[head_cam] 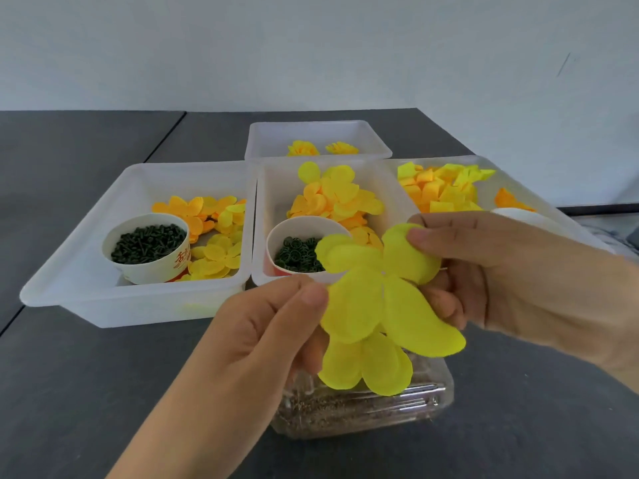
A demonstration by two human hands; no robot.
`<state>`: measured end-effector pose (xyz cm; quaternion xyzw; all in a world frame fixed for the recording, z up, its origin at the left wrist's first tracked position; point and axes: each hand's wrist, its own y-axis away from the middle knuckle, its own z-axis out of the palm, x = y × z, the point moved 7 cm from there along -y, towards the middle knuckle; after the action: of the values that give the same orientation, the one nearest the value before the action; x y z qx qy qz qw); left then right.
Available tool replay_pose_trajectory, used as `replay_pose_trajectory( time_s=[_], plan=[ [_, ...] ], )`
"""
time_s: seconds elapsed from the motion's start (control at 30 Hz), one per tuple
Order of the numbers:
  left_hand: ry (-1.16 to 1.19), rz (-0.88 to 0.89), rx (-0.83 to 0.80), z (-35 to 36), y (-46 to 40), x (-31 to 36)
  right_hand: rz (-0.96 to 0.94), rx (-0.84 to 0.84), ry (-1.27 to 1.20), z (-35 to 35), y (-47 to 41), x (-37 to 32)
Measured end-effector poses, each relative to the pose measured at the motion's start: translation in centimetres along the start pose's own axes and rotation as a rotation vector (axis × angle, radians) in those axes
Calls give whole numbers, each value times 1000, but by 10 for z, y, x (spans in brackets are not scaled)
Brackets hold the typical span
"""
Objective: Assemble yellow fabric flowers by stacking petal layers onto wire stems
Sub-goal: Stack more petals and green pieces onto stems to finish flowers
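Observation:
A bright yellow fabric petal layer (377, 302) hangs in mid-air in front of me, with another yellow layer (366, 368) just behind and below it. My left hand (262, 340) pinches the left petal between thumb and fingers. My right hand (491, 267) pinches the upper right petal, thumb on top. A small hole shows at the layer's centre. No wire stem is visible; it may be hidden behind the petals.
White trays (86, 299) hold yellow and orange petals, and two paper cups (152, 271) carry dark green parts. A far tray (318, 133) holds two finished flowers. A clear plastic box (363, 416) sits under my hands on the dark table.

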<state>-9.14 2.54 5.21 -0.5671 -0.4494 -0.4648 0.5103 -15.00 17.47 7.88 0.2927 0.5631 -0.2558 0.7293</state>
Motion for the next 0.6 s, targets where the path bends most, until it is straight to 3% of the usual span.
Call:
replay_pose_trajectory(
  time_s=[0.2, 0.37, 0.6],
  plan=[
    [39, -109, 61, -18, -14, -16, 24, -35, -38, 0, 14, 22],
    [-106, -48, 27, -15, -20, -18, 75, 42, 79, -10, 25, 35],
    [-80, -13, 76, -9, -23, -18, 15, 79, 115, -14, 28, 31]
  ],
)
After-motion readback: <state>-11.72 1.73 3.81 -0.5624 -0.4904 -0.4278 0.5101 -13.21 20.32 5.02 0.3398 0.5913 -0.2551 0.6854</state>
